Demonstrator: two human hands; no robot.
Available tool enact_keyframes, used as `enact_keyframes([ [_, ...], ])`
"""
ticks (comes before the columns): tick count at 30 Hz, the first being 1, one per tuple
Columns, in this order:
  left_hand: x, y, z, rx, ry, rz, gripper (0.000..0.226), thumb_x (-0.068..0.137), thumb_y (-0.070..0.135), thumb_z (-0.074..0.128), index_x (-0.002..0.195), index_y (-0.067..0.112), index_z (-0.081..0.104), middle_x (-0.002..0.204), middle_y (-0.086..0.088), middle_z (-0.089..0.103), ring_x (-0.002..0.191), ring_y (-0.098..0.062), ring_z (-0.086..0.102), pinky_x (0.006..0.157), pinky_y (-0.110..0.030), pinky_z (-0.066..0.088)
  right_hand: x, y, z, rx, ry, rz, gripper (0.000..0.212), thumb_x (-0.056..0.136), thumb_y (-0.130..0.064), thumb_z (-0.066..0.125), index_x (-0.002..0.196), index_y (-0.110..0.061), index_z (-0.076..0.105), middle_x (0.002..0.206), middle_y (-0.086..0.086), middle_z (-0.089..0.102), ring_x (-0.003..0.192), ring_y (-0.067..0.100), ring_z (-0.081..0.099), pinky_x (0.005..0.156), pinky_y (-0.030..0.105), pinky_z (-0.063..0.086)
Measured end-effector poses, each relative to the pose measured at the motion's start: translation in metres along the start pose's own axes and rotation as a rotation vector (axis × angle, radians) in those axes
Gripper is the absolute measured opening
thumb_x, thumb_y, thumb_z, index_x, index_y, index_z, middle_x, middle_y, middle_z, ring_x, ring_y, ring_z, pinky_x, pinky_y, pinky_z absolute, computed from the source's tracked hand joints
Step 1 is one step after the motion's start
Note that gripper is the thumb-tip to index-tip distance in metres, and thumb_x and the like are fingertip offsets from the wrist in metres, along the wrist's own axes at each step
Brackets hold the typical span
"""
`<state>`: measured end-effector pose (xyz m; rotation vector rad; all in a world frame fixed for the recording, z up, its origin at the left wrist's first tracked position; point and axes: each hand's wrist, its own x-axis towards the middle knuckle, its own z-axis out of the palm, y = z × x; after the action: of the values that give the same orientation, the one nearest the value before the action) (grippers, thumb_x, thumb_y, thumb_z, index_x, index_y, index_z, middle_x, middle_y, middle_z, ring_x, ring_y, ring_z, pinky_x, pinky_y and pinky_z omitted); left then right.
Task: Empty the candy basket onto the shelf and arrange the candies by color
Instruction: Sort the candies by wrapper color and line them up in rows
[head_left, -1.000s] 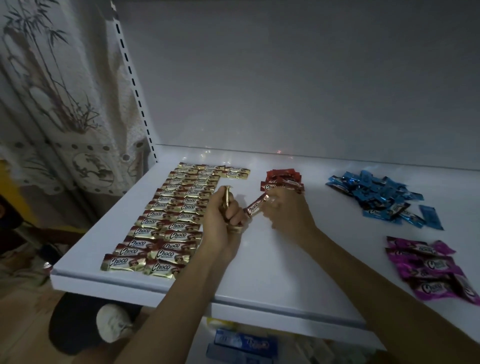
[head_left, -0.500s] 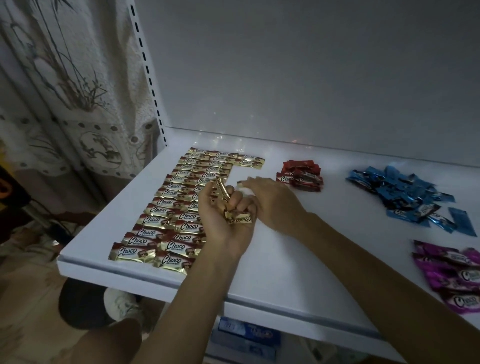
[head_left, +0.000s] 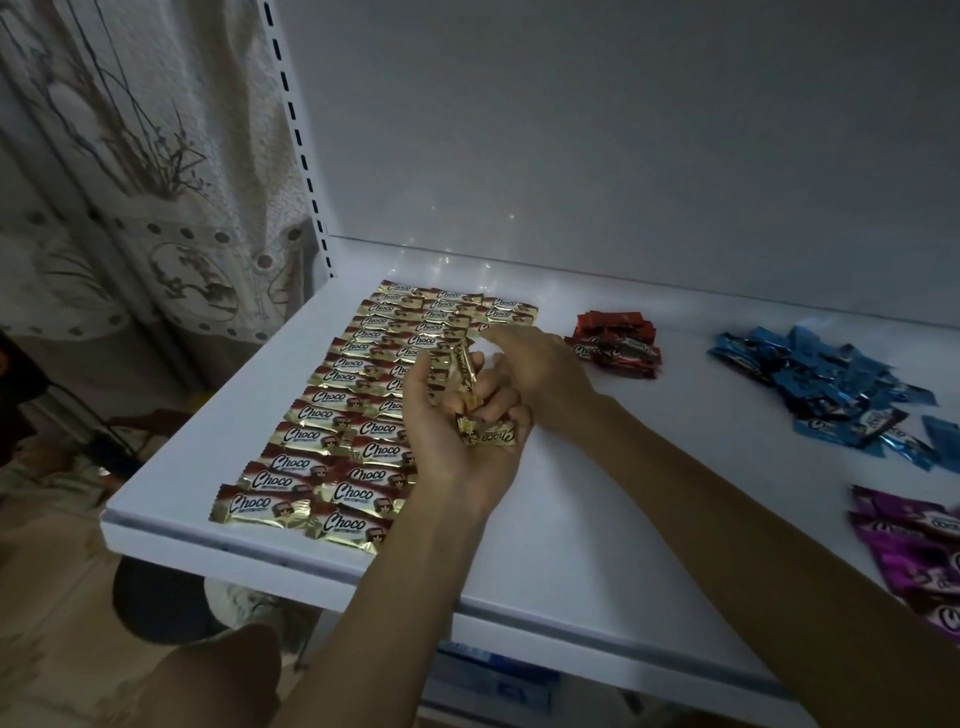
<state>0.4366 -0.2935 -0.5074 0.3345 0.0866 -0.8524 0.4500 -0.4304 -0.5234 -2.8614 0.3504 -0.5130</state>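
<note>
Gold Choco candies (head_left: 332, 415) lie in neat rows on the left part of the white shelf (head_left: 571, 525). My left hand (head_left: 452, 447) hovers palm-up just right of the rows and grips a few gold candies (head_left: 485, 434), one of them sticking up. My right hand (head_left: 540, 374) reaches across behind it, fingertips down at the short third column of gold candies; what they hold is hidden. A small red pile (head_left: 618, 343), a loose blue pile (head_left: 826, 384) and a purple pile (head_left: 914, 540) lie further right. No basket is in view.
A grey back panel rises behind the shelf, with a slotted upright (head_left: 301, 156) at its left corner. A patterned curtain (head_left: 130, 182) hangs to the left. Below the front edge I see a shoe (head_left: 244, 603) and blue packs (head_left: 493, 686) on a lower shelf.
My right hand moved left from the red pile to the back of the gold rows. The candy it pinched a second ago is no longer visible. The view shifted closer and leftward.
</note>
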Motion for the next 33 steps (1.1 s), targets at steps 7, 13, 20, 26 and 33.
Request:
enact_keyframes([
  [7, -0.001, 0.002, 0.003, 0.03, -0.009, -0.032, 0.037, 0.089, 0.051, 0.048, 0.085, 0.016, 0.06, 0.056, 0.007, 0.044, 0.046, -0.006, 0.029, 0.056, -0.019, 0.029, -0.013, -0.011, -0.015, 0.345, 0.13, 0.046, 0.034, 0.099, -0.015, 0.041, 0.131, -0.011, 0.054, 0.126, 0.01, 0.061, 0.116, 0.024, 0.056, 0.094, 0.029, 0.042],
  [13, 0.001, 0.003, 0.004, 0.035, 0.062, -0.018, 0.03, 0.094, 0.04, 0.048, 0.084, 0.016, 0.063, 0.06, 0.006, 0.048, 0.046, -0.006, 0.036, 0.048, -0.018, 0.037, -0.064, -0.028, -0.048, 0.682, 0.4, -0.109, 0.022, 0.093, -0.031, 0.047, 0.095, -0.017, 0.064, 0.088, -0.006, 0.065, 0.084, 0.005, 0.062, 0.071, 0.027, 0.051],
  [20, 0.003, 0.007, 0.005, -0.006, 0.087, -0.16, 0.046, 0.099, 0.043, 0.043, 0.074, 0.012, 0.066, 0.072, 0.005, 0.059, 0.072, -0.006, 0.057, 0.063, -0.023, 0.052, -0.079, -0.041, -0.043, 0.21, 0.274, -0.41, 0.03, 0.075, -0.027, 0.063, 0.102, -0.016, 0.071, 0.122, 0.005, 0.057, 0.116, 0.021, 0.053, 0.097, 0.029, 0.037],
  [26, -0.006, 0.008, 0.029, -0.034, 0.027, -0.099, 0.039, 0.101, 0.037, 0.044, 0.088, 0.008, 0.066, 0.089, -0.004, 0.068, 0.075, -0.016, 0.07, 0.071, -0.023, 0.056, -0.076, -0.034, -0.048, 0.339, 0.415, -0.287, 0.015, 0.077, -0.027, 0.066, 0.086, -0.016, 0.071, 0.1, -0.001, 0.057, 0.096, 0.013, 0.053, 0.085, 0.025, 0.039],
  [33, 0.003, 0.012, 0.034, 0.565, 0.139, 0.251, 0.03, 0.094, -0.005, 0.039, 0.103, 0.017, 0.057, 0.086, 0.0, 0.06, 0.071, -0.009, 0.056, 0.07, -0.024, 0.046, -0.072, -0.022, -0.062, 0.82, 0.327, 0.061, 0.027, 0.084, -0.02, 0.061, 0.11, -0.027, 0.062, 0.073, -0.012, 0.064, 0.065, 0.003, 0.061, 0.062, 0.02, 0.049],
])
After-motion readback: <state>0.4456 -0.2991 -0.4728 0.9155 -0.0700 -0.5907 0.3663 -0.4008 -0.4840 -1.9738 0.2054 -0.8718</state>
